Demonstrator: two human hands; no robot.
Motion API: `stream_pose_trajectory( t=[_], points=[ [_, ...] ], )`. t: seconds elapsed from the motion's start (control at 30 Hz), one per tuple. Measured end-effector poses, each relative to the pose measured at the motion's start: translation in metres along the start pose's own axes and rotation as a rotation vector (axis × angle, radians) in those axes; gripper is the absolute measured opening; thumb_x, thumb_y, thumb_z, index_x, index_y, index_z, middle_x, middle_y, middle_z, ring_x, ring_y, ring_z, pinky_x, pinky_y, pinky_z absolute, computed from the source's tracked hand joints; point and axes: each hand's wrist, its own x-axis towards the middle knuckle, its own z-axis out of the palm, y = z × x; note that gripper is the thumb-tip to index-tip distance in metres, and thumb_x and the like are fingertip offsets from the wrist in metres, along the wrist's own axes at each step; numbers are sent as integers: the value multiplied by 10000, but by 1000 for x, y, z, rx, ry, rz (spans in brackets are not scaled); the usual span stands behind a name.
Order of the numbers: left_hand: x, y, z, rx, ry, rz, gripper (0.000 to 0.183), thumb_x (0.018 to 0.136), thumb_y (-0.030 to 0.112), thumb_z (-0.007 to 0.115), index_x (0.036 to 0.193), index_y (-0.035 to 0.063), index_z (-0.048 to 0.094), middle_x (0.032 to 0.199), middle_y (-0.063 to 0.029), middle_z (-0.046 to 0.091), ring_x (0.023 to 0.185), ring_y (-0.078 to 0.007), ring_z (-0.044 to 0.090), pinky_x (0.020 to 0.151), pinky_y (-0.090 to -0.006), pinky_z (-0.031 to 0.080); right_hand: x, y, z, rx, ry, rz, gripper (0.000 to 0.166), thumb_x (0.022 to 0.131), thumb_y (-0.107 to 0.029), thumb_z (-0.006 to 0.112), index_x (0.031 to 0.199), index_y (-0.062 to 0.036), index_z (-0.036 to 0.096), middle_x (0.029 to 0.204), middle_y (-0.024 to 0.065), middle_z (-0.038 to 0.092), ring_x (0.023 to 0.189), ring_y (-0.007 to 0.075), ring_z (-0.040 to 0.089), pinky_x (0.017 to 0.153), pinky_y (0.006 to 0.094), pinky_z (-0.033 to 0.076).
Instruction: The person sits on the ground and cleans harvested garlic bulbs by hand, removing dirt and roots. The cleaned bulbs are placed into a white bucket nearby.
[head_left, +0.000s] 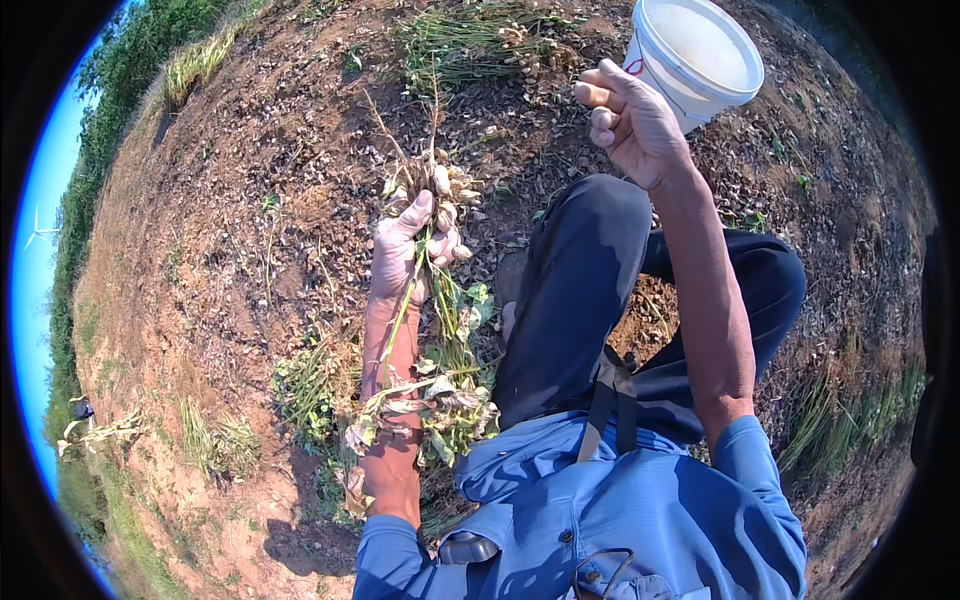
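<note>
My left hand (405, 251) grips the stems of an uprooted peanut plant. Its cluster of pale peanut pods (444, 187) and thin roots sticks out beyond my thumb. Wilted leaves (450, 412) hang back along my left forearm. Up and to the right, my right hand (637, 124) is raised with its fingers curled; whether anything is inside them is hidden. Just behind it stands a white plastic bucket (701, 49), partly covered by that hand and cut by the dark picture rim.
A heap of pulled peanut plants (480, 45) with pods lies on the soil ahead. More plants (315, 382) lie beside my left arm. My bent knees (581, 262) are between my arms. Dry leaves litter the ground (217, 247). Greenery (847, 420) grows at the right.
</note>
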Motion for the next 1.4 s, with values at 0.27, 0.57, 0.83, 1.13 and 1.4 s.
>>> stream_pose_trajectory(
  t=[0.27, 0.57, 0.83, 1.13, 1.4],
  points=[
    [-14, 9, -5, -167, 40, -15, 334, 1100, 312, 506, 1280, 54, 618, 850, -98, 664, 542, -140, 608, 460, -299, 511, -48, 84, 90, -280, -239, 68, 339, 1033, -311, 652, 1041, 27, 659, 822, 67, 694, 503, 92, 606, 429, 248, 484],
    [-5, -7, -17, -338, -78, -52, 358, 1112, 325, 472, 1274, 40, 615, 855, -112, 663, 539, -130, 591, 452, -288, 487, -61, 101, 87, -300, -373, 15, 296, 962, -154, 761, 1168, 24, 644, 858, 69, 729, 553, 63, 575, 487, 236, 472],
    [-8, -14, 9, -312, -165, -78, 329, 1114, 278, 474, 1234, 8, 620, 844, -131, 660, 521, -129, 561, 440, -273, 466, -61, 117, 68, 357, -403, 298, 155, 935, -58, 719, 1031, -30, 601, 852, 82, 676, 488, 25, 438, 448, 220, 439],
    [-25, -11, 35, -307, -188, -116, 342, 1089, 285, 530, 1224, -22, 599, 777, -130, 621, 488, -134, 508, 421, -289, 435, -73, 109, 57, 963, -707, 419, 161, 933, -96, 613, 1075, -24, 584, 760, 28, 579, 403, 59, 410, 390, 284, 446],
    [-18, 2, 16, -104, 19, 55, 281, 1038, 262, 643, 1143, 4, 679, 787, -73, 670, 557, -124, 591, 499, -256, 499, -90, 101, 54, 349, -229, 476, 248, 1028, -341, 650, 1025, -96, 612, 805, 20, 633, 428, 30, 391, 392, 218, 395]
  ],
)
